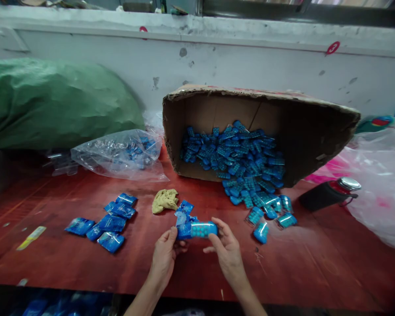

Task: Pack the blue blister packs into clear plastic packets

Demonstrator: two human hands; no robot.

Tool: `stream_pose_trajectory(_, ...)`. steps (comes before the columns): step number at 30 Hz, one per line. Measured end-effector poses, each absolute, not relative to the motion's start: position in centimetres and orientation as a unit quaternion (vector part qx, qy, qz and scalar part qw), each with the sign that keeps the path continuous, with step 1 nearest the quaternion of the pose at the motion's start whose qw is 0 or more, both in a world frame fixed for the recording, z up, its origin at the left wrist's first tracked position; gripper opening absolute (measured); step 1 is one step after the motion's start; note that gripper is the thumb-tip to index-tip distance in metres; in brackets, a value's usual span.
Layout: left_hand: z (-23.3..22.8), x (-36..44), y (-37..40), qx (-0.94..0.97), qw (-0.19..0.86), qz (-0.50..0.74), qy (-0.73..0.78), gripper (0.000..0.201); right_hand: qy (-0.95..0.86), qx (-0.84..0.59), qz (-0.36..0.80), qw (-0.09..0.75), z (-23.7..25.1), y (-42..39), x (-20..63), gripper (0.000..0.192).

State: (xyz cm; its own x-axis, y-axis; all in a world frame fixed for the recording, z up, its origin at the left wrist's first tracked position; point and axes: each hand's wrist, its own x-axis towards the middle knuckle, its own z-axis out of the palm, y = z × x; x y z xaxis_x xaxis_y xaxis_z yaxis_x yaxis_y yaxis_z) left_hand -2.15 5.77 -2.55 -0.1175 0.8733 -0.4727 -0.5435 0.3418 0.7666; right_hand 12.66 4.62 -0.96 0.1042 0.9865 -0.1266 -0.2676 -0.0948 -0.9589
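My left hand [167,252] pinches a small blue printed wrapper [183,230] between thumb and fingers. The left end of a clear capsule-shaped container [202,229], full of teal beads and with a blue end, meets that wrapper; whether it sits inside cannot be made out. Thumb and fingers of my right hand [226,241] grip the capsule's blue right end. Just beyond lie more blue wrappers [185,207] and a lump of yellowish putty-like material [165,200]. To the left rests a loose group of filled blue packets [112,222].
A cardboard box [316,140] on its side spills many bead capsules [246,162] onto the red table [145,272]. Around it are a clear plastic bag [98,153], a green sack [59,105], a black bottle [321,195] and a yellow-labelled strip [32,238].
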Motion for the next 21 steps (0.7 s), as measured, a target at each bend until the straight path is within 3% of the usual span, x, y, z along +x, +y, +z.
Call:
stream_pose_trajectory(15, -1.7, -2.4, 5.9, 0.143, 0.659, 0.559, 0.483, 0.026, -0.48, -0.522, 0.48, 0.516, -2.1, 3.3, 11.8, 0.036)
stream_pose_trajectory(21, -1.6, -2.3, 6.4, 0.17, 0.665, 0.553, 0.472, 0.026, -0.475, -0.503, 0.511, 0.51, -2.6, 3.2, 11.2, 0.032)
